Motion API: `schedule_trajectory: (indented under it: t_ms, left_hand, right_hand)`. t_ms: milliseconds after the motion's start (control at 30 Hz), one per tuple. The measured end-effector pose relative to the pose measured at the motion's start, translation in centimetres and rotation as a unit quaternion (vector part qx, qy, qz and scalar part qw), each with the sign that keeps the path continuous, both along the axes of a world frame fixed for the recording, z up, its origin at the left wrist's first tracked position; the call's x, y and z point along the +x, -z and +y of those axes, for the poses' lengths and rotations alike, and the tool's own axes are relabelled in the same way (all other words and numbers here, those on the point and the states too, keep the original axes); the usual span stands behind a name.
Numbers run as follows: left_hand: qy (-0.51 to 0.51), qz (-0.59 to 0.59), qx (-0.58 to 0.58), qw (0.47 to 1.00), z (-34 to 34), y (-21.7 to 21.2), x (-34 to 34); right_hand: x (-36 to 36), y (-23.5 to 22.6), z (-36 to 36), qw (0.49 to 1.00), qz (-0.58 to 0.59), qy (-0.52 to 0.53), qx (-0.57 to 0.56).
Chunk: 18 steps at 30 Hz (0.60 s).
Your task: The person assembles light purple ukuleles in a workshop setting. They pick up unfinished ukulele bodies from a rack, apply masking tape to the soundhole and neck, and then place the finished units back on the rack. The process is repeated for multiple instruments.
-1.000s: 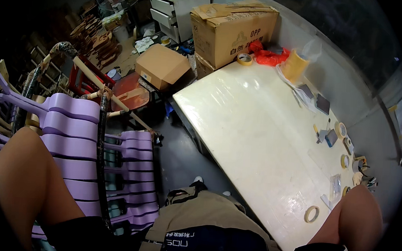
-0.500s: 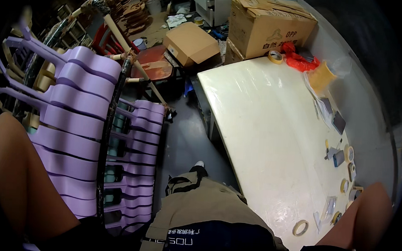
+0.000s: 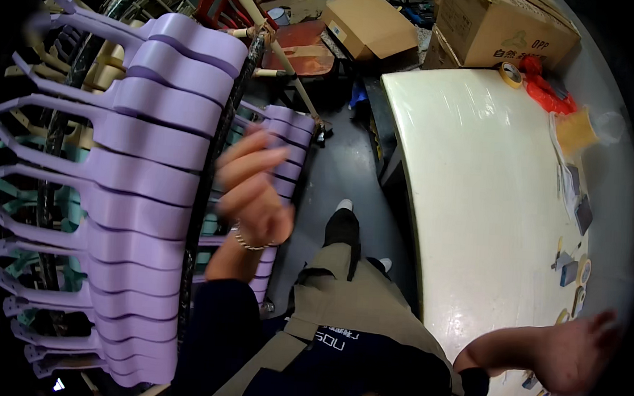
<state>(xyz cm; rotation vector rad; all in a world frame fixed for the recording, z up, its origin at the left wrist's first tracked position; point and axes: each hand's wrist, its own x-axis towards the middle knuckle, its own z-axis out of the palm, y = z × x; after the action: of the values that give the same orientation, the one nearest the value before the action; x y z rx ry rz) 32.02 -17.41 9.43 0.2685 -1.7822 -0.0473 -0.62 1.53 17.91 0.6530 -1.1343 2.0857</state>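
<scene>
The left hand (image 3: 252,187), blurred, is just inside the 9 o'clock side of centre, fingers loosely curled and parted, with nothing visible in its grasp. The right hand (image 3: 572,355) is out at 4 o'clock, palm showing and fingers extended and blurred, likewise with nothing visible in it; whether it touches anything below, I cannot tell.

The white table (image 3: 490,209) fills the 3 o'clock side, a glossy cover over its top. At 9 o'clock hang the purple pieces (image 3: 146,202), a tall overlapping column of broad, curved slabs with thin arms reaching outward; a black-wrapped pole (image 3: 189,263) runs along their inner edge, near the left hand. A second, narrower purple column (image 3: 292,131) shows behind that hand, toward 11 o'clock.

Between 1 and 2 o'clock is a big brown carton (image 3: 509,28); a low carton (image 3: 371,23) lies near 12. At 2 o'clock is a red plastic bag (image 3: 545,92), with a yellow roll (image 3: 573,132) just beyond and a smaller tape roll (image 3: 511,81) beside the bag. A chain bracelet (image 3: 252,245) circles the left wrist.
</scene>
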Motion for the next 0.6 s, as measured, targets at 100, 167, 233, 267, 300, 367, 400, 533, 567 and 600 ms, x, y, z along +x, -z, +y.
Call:
schedule_trajectory:
  t_ms: [100, 167, 233, 267, 300, 367, 400, 533, 567, 600]
  left_hand:
    - [0.036, 0.111, 0.581, 0.805, -6.2, 17.4, 1.6]
    - [-0.102, 0.037, 0.594, 0.797, -11.9, 29.2, 6.8]
    - [-0.134, 0.107, 0.708, 0.685, -16.4, 35.8, 11.5]
    - [-0.158, 0.14, 0.748, 0.629, -19.2, 39.8, 14.8]
    - [-0.186, 0.206, 0.73, 0.625, -22.3, 45.0, 20.0]
    - [-0.321, 0.143, 0.685, 0.638, -28.4, 46.4, 21.4]
    - [-0.395, 0.103, 0.679, 0.61, -30.8, 46.7, 22.6]
    - [-0.622, 0.052, 0.569, 0.536, -36.9, 50.4, 28.3]
    - [-0.634, 0.076, 0.57, 0.516, -37.5, 50.7, 28.0]
    - [-0.63, 0.109, 0.574, 0.511, -37.8, 51.1, 27.6]
  right_hand:
    - [2.1, 10.8, -1.2, 0.908, -0.167, -0.226, 0.311]
    - [4.6, 15.7, -1.5, 0.815, -0.426, -0.19, 0.344]
    - [5.8, 20.4, -0.8, 0.749, -0.506, -0.147, 0.402]
    - [6.8, 21.1, -1.4, 0.726, -0.529, -0.146, 0.413]
    - [7.7, 21.4, -2.3, 0.698, -0.558, -0.149, 0.423]
    - [9.2, 22.6, -4.3, 0.685, -0.561, -0.151, 0.439]
    - [9.6, 22.8, -5.3, 0.684, -0.547, -0.167, 0.452]
    - [10.7, 23.3, -9.5, 0.645, -0.536, -0.231, 0.492]
    - [11.4, 23.3, -10.3, 0.636, -0.531, -0.25, 0.501]
    - [11.8, 23.3, -10.9, 0.63, -0.536, -0.246, 0.506]
